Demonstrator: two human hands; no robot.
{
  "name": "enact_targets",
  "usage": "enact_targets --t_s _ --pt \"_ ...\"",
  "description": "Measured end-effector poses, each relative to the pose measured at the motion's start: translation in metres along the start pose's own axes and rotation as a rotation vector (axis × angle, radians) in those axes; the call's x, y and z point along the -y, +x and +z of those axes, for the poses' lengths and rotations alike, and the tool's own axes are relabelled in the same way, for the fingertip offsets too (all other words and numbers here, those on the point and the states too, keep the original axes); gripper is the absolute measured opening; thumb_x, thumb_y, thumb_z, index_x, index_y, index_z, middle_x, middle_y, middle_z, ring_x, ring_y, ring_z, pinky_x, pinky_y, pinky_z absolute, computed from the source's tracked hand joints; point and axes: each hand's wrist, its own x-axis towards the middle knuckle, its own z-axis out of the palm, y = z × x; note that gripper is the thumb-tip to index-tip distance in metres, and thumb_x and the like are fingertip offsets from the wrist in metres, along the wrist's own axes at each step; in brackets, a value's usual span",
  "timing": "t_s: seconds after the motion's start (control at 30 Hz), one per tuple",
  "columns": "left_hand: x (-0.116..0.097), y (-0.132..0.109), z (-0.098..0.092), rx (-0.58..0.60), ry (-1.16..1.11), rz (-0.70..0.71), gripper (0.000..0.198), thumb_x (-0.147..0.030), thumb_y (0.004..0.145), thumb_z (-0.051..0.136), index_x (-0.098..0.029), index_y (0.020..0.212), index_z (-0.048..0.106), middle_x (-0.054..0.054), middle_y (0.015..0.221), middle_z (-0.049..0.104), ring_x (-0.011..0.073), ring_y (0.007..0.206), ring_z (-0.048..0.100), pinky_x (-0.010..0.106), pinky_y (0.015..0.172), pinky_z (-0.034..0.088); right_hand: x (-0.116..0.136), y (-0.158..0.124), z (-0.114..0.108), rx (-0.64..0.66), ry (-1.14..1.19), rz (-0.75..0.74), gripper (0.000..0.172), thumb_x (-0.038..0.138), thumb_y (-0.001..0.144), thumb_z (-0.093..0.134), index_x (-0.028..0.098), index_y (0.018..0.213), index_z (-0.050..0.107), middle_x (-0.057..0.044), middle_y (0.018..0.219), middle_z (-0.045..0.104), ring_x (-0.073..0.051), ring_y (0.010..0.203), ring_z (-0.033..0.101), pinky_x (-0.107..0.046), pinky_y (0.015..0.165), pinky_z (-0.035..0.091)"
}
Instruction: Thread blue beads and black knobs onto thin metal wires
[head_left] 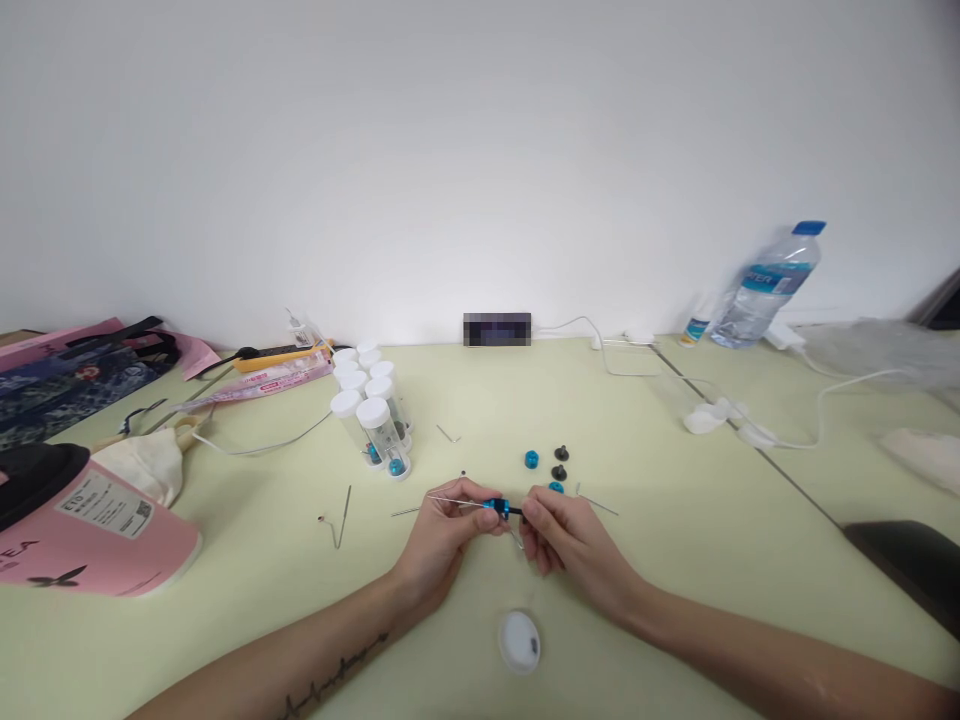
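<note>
Near the table's middle, my left hand (pixel 442 532) pinches a small blue and black part (pixel 496 507), with a thin metal rod running leftward from it across the fingers. My right hand (pixel 561 530) has its fingers closed round the black end of the same part, and a thin metal piece shows below between the hands. Just beyond the right hand lie a blue knob (pixel 532 459), another blue piece (pixel 556 488) and two black parts (pixel 559 472). A round white lid (pixel 519 642) rests on the table nearer to me.
Several clear tubes with white caps (pixel 384 437) stand left of centre. Bent metal wires (pixel 343 520) lie left of my hands. A pink cup (pixel 97 525) is at the far left, a water bottle (pixel 769 290) at the back right, with white cables (pixel 817 420) nearby.
</note>
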Motion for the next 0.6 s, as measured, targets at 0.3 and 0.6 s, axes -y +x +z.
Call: enact_targets --t_s 0.3,0.6 --pt "0.0003 0.0 -0.0011 0.002 -0.012 -0.018 0.012 -0.017 0.073 0.074 -0.013 0.081 0.065 0.003 0.071 0.07 0.0105 0.069 0.061 0.022 0.073 0.045 0.0055 0.001 -0.0002 -0.07 -0.068 -0.047 0.009 0.027 0.088 0.058 0.02 0.089 0.052 0.006 0.06 0.052 -0.011 0.057 0.05 -0.022 0.055 0.038" --pt "0.0006 0.0015 -0.002 0.009 -0.005 -0.021 0.012 -0.017 0.072 0.074 -0.013 0.08 0.065 0.003 0.071 0.07 0.0098 0.068 0.061 0.022 0.072 0.045 0.0087 -0.0005 -0.0004 -0.032 0.023 -0.013 0.02 0.036 0.089 0.056 0.018 0.082 0.054 0.001 0.067 0.057 -0.012 0.06 0.051 -0.023 0.056 0.042"
